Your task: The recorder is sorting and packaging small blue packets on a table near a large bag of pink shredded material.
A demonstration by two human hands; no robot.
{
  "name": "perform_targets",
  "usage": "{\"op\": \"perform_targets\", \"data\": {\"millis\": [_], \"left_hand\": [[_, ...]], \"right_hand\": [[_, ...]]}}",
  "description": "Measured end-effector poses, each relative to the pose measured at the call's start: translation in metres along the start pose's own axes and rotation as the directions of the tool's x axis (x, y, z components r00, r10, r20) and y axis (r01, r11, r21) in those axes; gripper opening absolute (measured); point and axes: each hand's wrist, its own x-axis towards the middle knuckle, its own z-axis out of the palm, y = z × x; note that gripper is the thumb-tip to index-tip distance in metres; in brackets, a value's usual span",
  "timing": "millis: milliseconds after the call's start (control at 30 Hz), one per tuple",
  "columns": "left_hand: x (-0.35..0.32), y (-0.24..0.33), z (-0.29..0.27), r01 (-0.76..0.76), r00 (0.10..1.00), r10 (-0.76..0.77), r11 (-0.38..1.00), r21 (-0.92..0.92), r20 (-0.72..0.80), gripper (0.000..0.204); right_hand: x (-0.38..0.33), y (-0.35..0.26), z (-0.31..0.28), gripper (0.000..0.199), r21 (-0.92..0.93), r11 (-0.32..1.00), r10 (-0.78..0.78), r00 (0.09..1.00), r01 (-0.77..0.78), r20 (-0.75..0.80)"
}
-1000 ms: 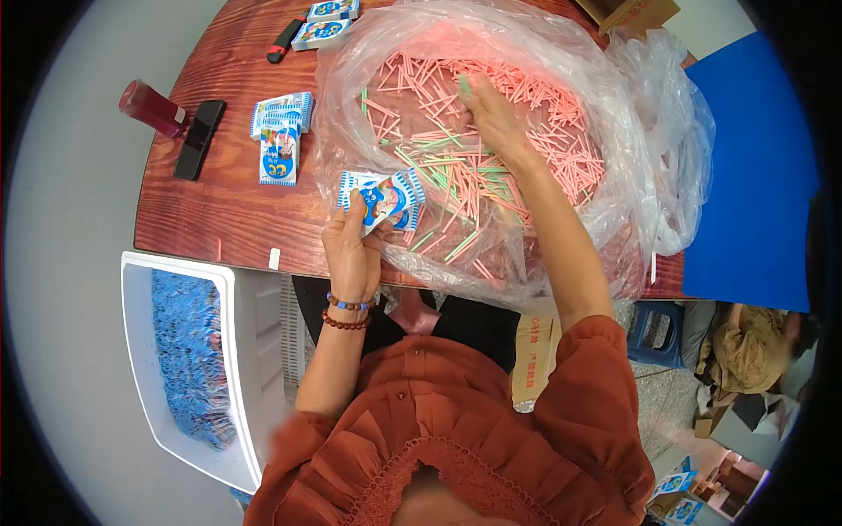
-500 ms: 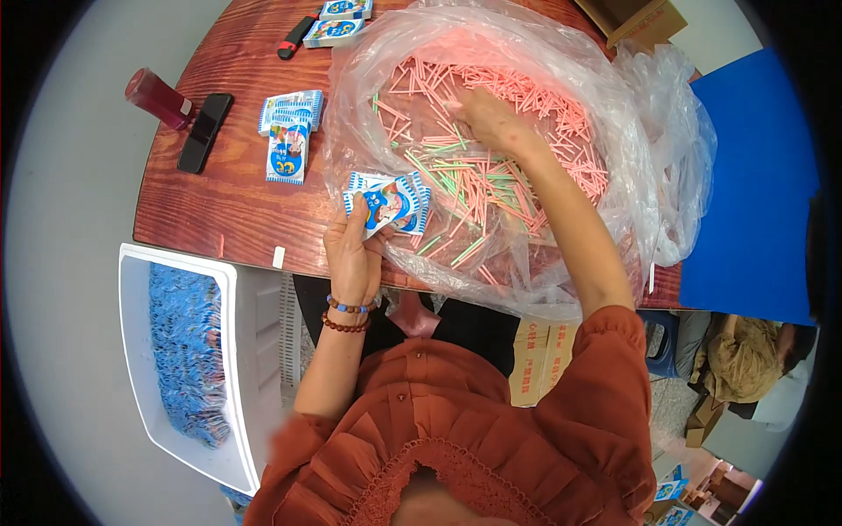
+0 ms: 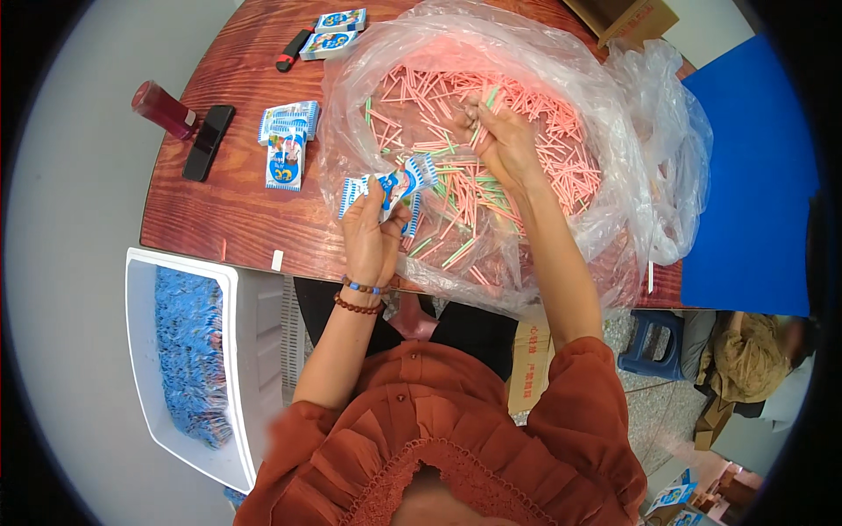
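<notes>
My left hand (image 3: 370,241) is closed around blue-and-white printed packets (image 3: 405,181), at least two of them overlapping, at the near edge of a large clear plastic bag (image 3: 614,70). Thin pink and green sticks (image 3: 469,195), like short straws, lie spread over the opened bag. Above them my right hand (image 3: 510,147) pinches a few sticks (image 3: 489,103), pink and green, between thumb and fingers. The tips of the other fingers on that hand are partly curled out of sight.
More packets (image 3: 285,162) lie left of the bag, with others (image 3: 329,44) at the back beside a black-and-red cutter (image 3: 291,57). A phone (image 3: 209,145) and red bottle (image 3: 162,110) stand at the left. A white bin (image 3: 235,351) of blue packets sits below the table edge.
My right hand has lifted from the pile, turning and coming slightly nearer, with sticks now showing in its fingers. The front packet in my left hand has tilted upward at its right end.
</notes>
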Motion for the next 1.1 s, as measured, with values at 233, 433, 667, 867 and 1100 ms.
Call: {"op": "perform_targets", "data": {"millis": [233, 433, 667, 867, 1100], "left_hand": [[0.001, -0.003, -0.003, -0.075, 0.997, 0.076, 0.997, -0.017, 0.032, 0.027], [-0.003, -0.007, 0.004, -0.096, 0.995, 0.097, 0.994, -0.058, 0.022, 0.025], [-0.008, -0.005, 0.015, -0.127, 0.992, 0.126, 0.984, -0.121, -0.016, 0.022], [-0.002, -0.007, 0.011, -0.119, 0.989, 0.133, 0.974, -0.191, 0.064, 0.024], [0.010, -0.003, -0.002, -0.023, 0.994, 0.062, 0.917, -0.397, 0.086, 0.027]], "right_hand": [[-0.048, -0.011, 0.098, 0.028, -0.058, 0.920, -0.386, 0.921, 0.389, 0.053], [-0.060, 0.012, 0.114, 0.027, -0.220, 0.844, -0.499, 0.866, 0.489, 0.008], [-0.073, 0.038, 0.128, 0.027, -0.409, 0.815, -0.461, 0.887, 0.412, -0.026], [-0.068, 0.037, 0.117, 0.043, -0.323, 0.858, -0.417, 0.909, 0.400, 0.018], [-0.059, 0.011, 0.118, 0.056, -0.572, 0.697, -0.290, 0.900, 0.433, 0.326]]}}
